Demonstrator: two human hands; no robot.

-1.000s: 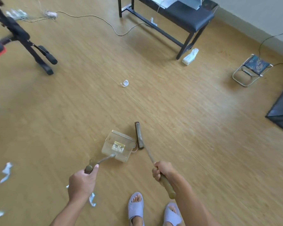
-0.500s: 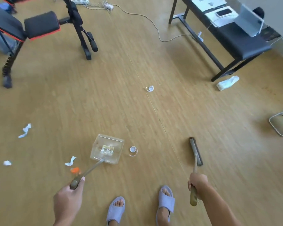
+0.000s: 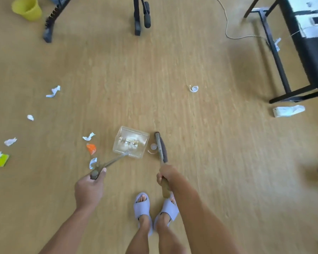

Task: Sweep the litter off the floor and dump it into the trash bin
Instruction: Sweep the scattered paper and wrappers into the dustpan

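Note:
My left hand (image 3: 89, 187) grips the long handle of a clear plastic dustpan (image 3: 130, 142) that rests on the wood floor with some scraps inside. In my right hand (image 3: 166, 174) is the broom (image 3: 161, 146), its dark head lying just right of the pan. A small white cap with a ring (image 3: 153, 147) lies between pan and broom head. White paper scraps (image 3: 88, 136), an orange piece (image 3: 91, 148) and a green-yellow piece (image 3: 2, 160) are scattered to the left. Another white ring (image 3: 194, 88) lies farther ahead. The yellow-green trash bin (image 3: 27, 8) stands at the far left.
A black exercise bench frame (image 3: 139, 15) stands at the top centre. A black table (image 3: 301, 43) with a trailing cable (image 3: 228, 28) is on the right, with a white wrapper (image 3: 287, 110) by its foot. My slippered feet (image 3: 143, 208) are below the hands.
The view has swung left, bringing the trash bin and more litter into sight. The broom head has moved left, up against the cap beside the dustpan.

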